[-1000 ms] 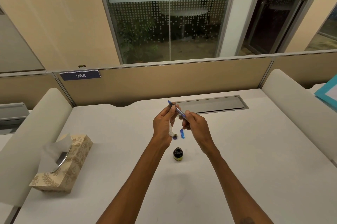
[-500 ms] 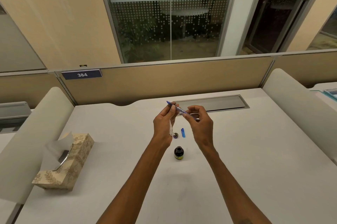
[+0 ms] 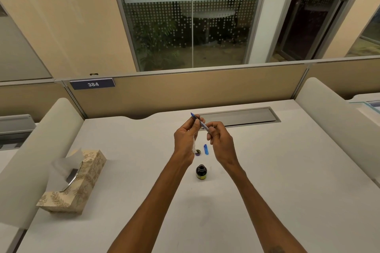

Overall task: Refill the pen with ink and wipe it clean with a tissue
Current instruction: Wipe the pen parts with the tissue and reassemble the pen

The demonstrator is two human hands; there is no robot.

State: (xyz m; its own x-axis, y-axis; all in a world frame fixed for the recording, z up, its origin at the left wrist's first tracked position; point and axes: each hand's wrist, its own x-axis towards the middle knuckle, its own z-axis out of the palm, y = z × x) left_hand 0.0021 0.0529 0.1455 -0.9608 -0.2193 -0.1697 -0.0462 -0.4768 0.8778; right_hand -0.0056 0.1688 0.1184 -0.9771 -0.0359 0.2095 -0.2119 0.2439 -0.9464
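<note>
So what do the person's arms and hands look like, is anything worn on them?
Both forearms are bare up to the bottom edge of the picture: no sleeves, gloves, watch or bracelets show. I see no rings on the left hand or the right hand, though the fingers are small in view. A dark mark, possibly a tattoo, sits on the right forearm at the bottom edge.

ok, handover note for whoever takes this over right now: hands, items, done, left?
Left hand: pinches the blue pen near its tip, a tissue piece hanging from the same grip.
Right hand: holds the pen's rear end.
On the desk: open ink bottle near the wrists, its cap and the blue pen cap beyond it, tissue box far left.
Done: bottle opened, pen uncapped; refill cannot be confirmed.
Left: finish wiping, cap pen, close bottle.
</note>
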